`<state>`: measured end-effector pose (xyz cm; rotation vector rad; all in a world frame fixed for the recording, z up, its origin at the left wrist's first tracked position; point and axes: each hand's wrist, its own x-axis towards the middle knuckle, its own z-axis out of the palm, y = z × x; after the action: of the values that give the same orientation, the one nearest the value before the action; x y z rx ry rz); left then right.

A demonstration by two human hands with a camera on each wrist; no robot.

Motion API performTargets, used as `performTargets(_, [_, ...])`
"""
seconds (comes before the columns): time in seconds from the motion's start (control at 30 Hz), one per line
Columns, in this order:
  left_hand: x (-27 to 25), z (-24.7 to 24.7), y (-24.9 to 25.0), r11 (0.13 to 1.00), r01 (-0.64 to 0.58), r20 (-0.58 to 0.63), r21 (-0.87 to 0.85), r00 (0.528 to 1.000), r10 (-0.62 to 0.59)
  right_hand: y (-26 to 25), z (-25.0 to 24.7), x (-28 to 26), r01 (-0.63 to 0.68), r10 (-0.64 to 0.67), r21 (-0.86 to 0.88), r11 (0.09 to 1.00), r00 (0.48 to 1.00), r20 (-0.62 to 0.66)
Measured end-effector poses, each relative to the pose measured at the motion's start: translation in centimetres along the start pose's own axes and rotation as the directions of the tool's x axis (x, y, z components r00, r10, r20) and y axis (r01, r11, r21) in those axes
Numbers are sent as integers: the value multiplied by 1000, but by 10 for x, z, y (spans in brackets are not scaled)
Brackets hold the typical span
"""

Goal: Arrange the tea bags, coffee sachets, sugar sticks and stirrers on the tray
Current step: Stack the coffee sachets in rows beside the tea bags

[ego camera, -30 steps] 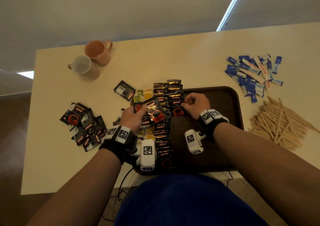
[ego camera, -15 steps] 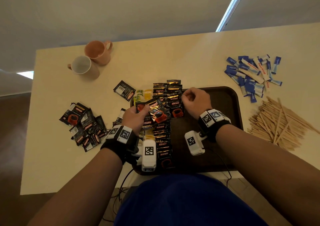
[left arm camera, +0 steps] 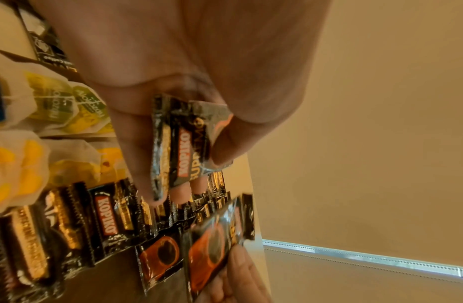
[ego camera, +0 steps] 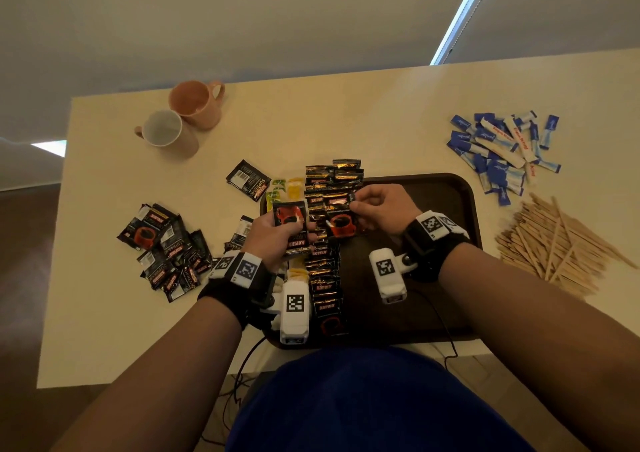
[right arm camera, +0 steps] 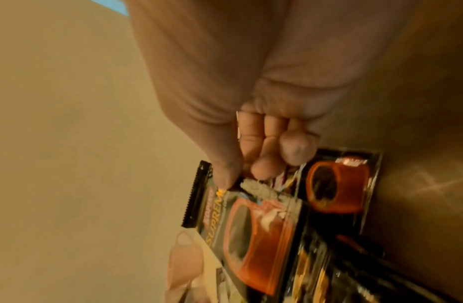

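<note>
The small black foil coffee sachets printed with an orange cup are, by their look, light, thin, glossy and easily creased. They would slide over one another readily, so a pinch at the crimped, serrated edge seems the surest hold.

The left hand [ego camera: 277, 233] has its fingers and thumb curled round a small stack of sachets [ego camera: 290, 224], the thumb pressing on the printed face, as the left wrist view shows. The right hand [ego camera: 379, 213] pinches the top corner of a single coffee sachet [ego camera: 341, 224] between thumb and forefinger, its other fingers curled in. This sachet hangs just beside the left hand's stack, over the row of overlapped sachets [ego camera: 325, 278] that runs along the dark brown plastic tray [ego camera: 460, 209] between the two hands.

Yellow and green paper tea bags [ego camera: 285, 188] lie on the tray under and beyond the left hand. A loose heap of sachets [ego camera: 162, 247] sits on the cream table [ego camera: 329, 122] left of the left hand. The blue-and-white sugar sticks [ego camera: 502, 150] and pale wooden stirrers [ego camera: 554, 243] lie well right of the right hand, off the tray.
</note>
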<state>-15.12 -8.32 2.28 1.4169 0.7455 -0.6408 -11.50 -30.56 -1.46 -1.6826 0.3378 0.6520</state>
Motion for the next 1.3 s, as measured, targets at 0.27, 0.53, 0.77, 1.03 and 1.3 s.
performTargets(0.27, [5,-9,-7,959,-77,19,273,997,75,29,-19,-2,-74,45,-242,967,991,-126])
performTargets(0.53, [0,-10,-6,938,-146,63,314,989,133,29,-9,1,-60,14,-245,968,983,-185])
performTargets(0.77, [-1,-12,-11,964,-129,69,234,991,116,29,-6,6,-49,-18,-328,943,980,-200])
performTargets(1.03, [3,-15,-10,939,-204,-8,277,977,214,29,-10,4,-51,-20,-324,945,978,-210])
performTargets(1.3, [2,-13,6,845,-367,72,389,926,370,7,-16,-2,112,-243,-392,913,922,-303])
